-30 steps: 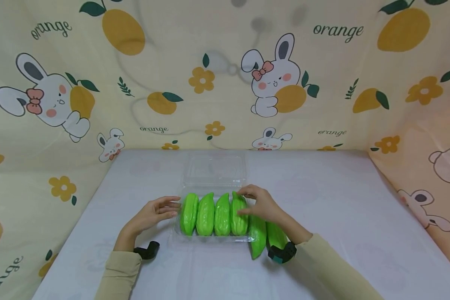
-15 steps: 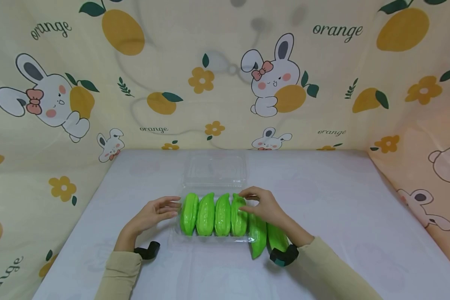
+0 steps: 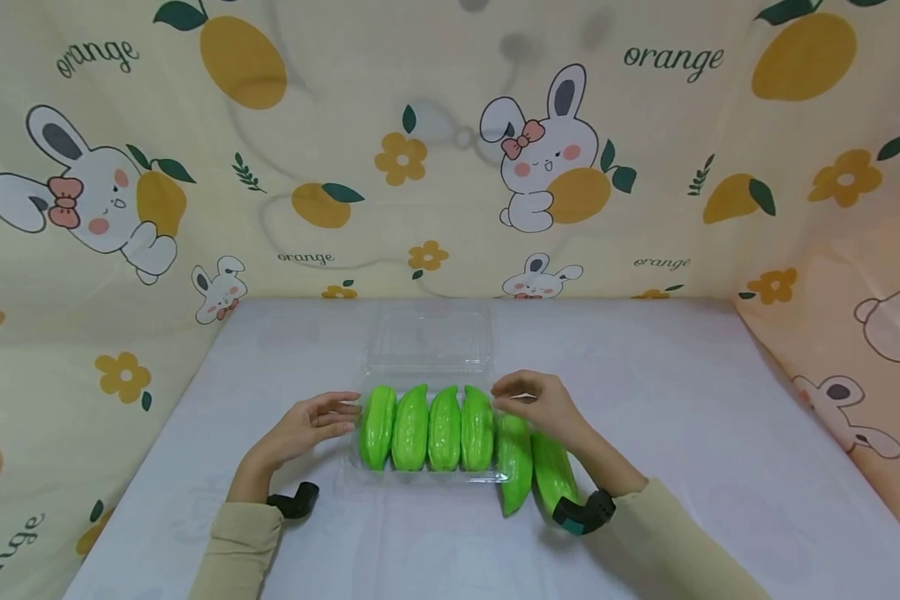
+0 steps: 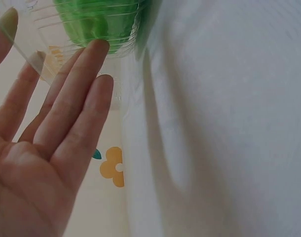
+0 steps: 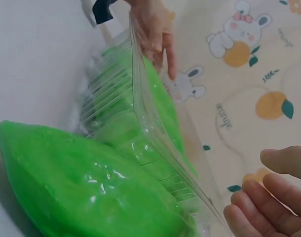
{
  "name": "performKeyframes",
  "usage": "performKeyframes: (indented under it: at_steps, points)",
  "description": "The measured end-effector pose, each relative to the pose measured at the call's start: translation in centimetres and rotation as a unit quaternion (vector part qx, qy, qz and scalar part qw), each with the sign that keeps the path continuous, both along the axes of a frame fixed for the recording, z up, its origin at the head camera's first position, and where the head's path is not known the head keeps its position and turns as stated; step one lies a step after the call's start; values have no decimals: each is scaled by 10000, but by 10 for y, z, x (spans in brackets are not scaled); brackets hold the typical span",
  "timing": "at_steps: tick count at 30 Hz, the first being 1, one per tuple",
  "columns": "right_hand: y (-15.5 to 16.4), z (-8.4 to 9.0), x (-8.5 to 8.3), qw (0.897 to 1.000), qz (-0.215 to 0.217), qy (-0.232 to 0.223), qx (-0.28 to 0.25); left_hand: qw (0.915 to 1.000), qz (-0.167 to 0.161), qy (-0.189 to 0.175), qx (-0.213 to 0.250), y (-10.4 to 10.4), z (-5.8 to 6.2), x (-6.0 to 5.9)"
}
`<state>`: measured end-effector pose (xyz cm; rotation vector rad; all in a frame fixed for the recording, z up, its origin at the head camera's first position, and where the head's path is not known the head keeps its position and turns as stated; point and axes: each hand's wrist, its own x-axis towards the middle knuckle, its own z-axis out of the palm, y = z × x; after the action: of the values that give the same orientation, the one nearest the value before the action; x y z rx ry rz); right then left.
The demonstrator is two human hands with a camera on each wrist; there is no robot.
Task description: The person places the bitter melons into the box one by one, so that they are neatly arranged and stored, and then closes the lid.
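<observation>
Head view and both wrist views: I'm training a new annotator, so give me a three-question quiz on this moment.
1. How many green gourds lie inside the clear tray?
2. True or false: the right hand grips a gourd.
3. Which does the left hand touch? A) the tray's open lid B) the tray's left side C) a gourd on the table

Key:
1. Four; two more lie on the table beside the tray's right side.
2. False; its curled fingers hover over them, holding nothing.
3. B, with straight fingers.
</observation>
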<state>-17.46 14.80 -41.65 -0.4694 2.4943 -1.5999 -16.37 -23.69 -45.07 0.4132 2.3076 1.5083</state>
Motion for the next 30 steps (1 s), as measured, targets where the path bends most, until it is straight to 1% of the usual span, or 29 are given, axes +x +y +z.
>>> performKeyframes:
  at_steps: [6,10,14,24,30]
  points:
    - [7,4,3,9999,-36,-147,84,10000,-1,2,11,0,0,0]
    - [12,6,4,9992,-171,-154,341,10000,-8,15,5,0,0,0]
    - [17,7,7,9980,-282,-271,494,10000,-1,3,9,0,1,0]
    - [26,8,15,9958,-356,-546,648,10000,2,-3,-37,1,1,1]
    - [32,6,18,9952,-411,-531,714,10000,-25,5,9,0,1,1]
